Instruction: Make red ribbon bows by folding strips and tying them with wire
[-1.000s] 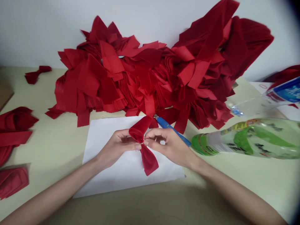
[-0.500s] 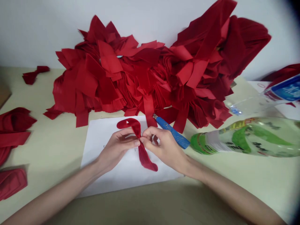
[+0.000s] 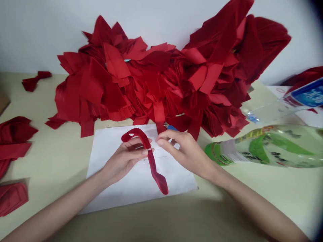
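My left hand (image 3: 126, 159) pinches the middle of a red fabric bow (image 3: 153, 166), seen edge-on, one loop arching up left and the other hanging toward me. My right hand (image 3: 181, 151) hovers just right of the bow's centre, fingers curled and thumb and forefinger close together, no longer touching the fabric as far as I can see. Both hands are over a white sheet of paper (image 3: 121, 188) on the table. A blue tool (image 3: 171, 127) lies mostly hidden behind my right hand.
A big heap of red fabric strips (image 3: 161, 80) fills the back against the wall. Two plastic bottles lie at the right, a green-labelled one (image 3: 264, 148) and a blue-labelled one (image 3: 290, 104). Folded red pieces (image 3: 13, 134) sit at the left edge, with a finished bow (image 3: 34, 80) far left.
The bow has turned from flat-on to edge-on in my left hand. My right hand has let go of its centre and shifted slightly right, covering the blue tool.
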The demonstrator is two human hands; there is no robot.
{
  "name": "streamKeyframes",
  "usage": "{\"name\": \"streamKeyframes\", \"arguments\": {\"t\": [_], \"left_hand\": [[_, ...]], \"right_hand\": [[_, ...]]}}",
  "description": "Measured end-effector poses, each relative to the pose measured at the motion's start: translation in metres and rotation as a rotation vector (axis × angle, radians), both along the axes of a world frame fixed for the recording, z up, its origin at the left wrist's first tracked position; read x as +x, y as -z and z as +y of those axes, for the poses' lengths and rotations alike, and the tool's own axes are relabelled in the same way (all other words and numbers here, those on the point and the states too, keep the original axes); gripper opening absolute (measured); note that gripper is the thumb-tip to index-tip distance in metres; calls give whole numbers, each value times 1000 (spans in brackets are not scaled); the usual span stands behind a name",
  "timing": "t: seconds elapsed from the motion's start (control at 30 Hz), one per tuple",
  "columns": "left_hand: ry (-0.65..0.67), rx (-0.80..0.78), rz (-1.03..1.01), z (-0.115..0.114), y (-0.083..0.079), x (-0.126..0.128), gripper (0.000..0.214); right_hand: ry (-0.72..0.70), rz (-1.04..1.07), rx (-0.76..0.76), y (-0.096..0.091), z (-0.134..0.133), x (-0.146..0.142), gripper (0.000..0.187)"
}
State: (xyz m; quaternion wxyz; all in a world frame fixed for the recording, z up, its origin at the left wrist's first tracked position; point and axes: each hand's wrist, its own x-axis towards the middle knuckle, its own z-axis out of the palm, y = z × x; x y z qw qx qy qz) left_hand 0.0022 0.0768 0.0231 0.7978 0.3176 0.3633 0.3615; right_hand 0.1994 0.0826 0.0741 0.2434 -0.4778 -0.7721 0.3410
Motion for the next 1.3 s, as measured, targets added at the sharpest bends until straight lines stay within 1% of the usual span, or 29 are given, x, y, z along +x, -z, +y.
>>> {"name": "streamKeyframes", "arguments": {"t": [0.1, 0.17, 0.27, 0.37, 0.43, 0.5, 0.57, 0.63, 0.77, 0.83, 0.93, 1.07, 1.17, 1.23, 1.3], "left_hand": [[15, 54, -12, -2, -1, 2, 17], [23, 79, -4, -3, -3, 3, 17], [22, 111, 56, -4, -4, 4, 16], [9, 103, 142, -6, -7, 5, 22], [-29, 62, 159, -9, -9, 7, 25], [-101, 36, 162, -12, -11, 10, 21], [-181, 39, 178, -13, -12, 12, 16], [-231, 50, 196, -14, -14, 13, 16], [-255, 65, 200, -12, -16, 13, 17], [-266, 43, 199, -11, -16, 12, 18], [-290, 18, 196, -10, -15, 10, 19], [-282, 24, 218, -8, -14, 10, 18], [-259, 89, 243, -8, -14, 10, 15], [-244, 132, 257, -9, -14, 11, 12], [-241, 154, 268, -10, -14, 11, 10]], "right_hand": [[-2, 51, -67, 2, -5, -7, 17], [21, 44, -74, 6, -7, -10, 16], [17, 10, -18, 11, -10, -12, 11], [-10, -50, 68, 13, -11, -12, 13], [-7, -74, 105, 14, -11, -13, 14], [1, -53, 97, 15, -11, -14, 14], [21, 20, 42, 16, -11, -15, 13], [56, 117, -29, 19, -10, -16, 12], [117, 234, -117, 22, -7, -16, 10], [144, 249, -110, 23, -7, -16, 10], [179, 237, -54, 22, -6, -15, 11], [141, 236, -47, 21, -5, -12, 10], [100, 228, -43, 21, -6, -13, 7], [65, 181, 1, 20, -8, -15, 10], [38, 110, 65, 19, -10, -17, 8]]}}
